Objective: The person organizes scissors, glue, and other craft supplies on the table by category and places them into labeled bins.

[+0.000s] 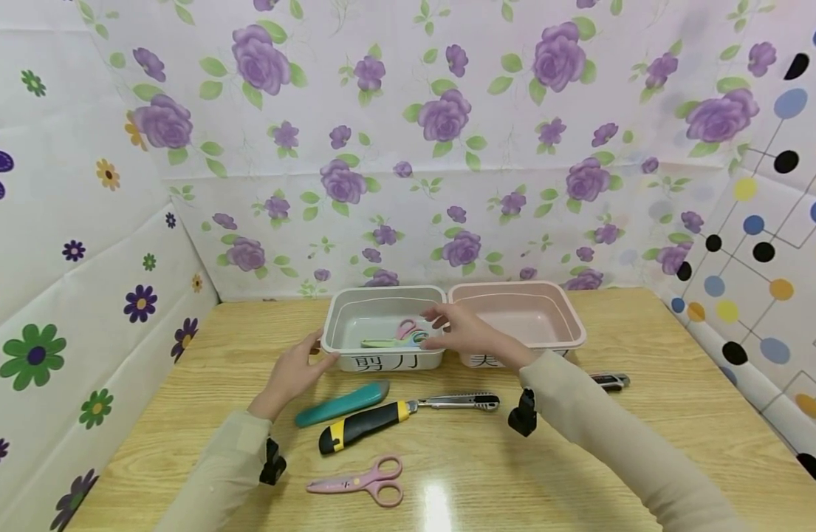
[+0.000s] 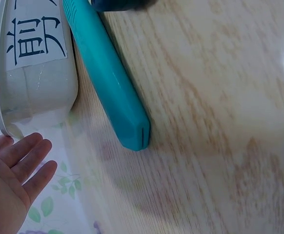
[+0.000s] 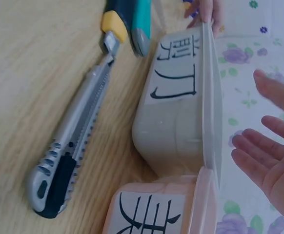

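A whitish-grey bin with a character label stands near the back of the table. Inside it lie scissors with pink handles and green-and-blue scissors. My left hand rests at the bin's left end, thumb by the rim and fingers loosely extended in the left wrist view. Over the bin's right end hovers my right hand, fingers spread and holding nothing. In front lie a teal cutter, a black-and-yellow cutter, a silver utility knife and pink scissors.
A pink bin stands directly right of the grey one, also labelled. Another utility knife lies partly hidden behind my right sleeve. Floral cloth hangs behind the wooden table, with patterned cloth on both sides.
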The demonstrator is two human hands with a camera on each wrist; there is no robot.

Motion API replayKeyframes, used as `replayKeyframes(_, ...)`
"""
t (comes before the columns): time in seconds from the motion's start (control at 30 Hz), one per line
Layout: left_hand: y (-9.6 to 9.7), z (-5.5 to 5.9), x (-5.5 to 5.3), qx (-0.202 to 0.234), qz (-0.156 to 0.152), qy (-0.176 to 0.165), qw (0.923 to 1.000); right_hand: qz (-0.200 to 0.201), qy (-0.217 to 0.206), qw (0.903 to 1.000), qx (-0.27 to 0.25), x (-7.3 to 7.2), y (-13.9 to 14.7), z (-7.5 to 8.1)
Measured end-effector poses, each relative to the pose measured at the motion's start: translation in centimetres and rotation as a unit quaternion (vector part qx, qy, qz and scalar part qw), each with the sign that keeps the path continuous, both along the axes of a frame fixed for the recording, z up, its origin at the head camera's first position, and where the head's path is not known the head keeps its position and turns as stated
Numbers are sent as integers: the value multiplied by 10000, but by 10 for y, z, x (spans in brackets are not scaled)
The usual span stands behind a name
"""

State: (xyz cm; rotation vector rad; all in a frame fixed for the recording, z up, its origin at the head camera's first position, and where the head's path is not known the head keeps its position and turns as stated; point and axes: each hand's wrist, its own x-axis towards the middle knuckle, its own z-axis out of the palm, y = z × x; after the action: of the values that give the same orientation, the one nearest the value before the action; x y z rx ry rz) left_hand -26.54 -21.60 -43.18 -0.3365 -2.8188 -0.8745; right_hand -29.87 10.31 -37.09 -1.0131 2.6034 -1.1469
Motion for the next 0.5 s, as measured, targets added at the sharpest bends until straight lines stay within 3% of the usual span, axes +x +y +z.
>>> replayKeyframes(0.23, 0, 0, 0, -28, 45, -65, 10000, 283, 30, 9996, -4, 16, 0, -2)
replayKeyframes(0.5, 0, -1, 0, -38, 19, 4, 10000, 601, -318, 9977, -61, 37, -6, -10)
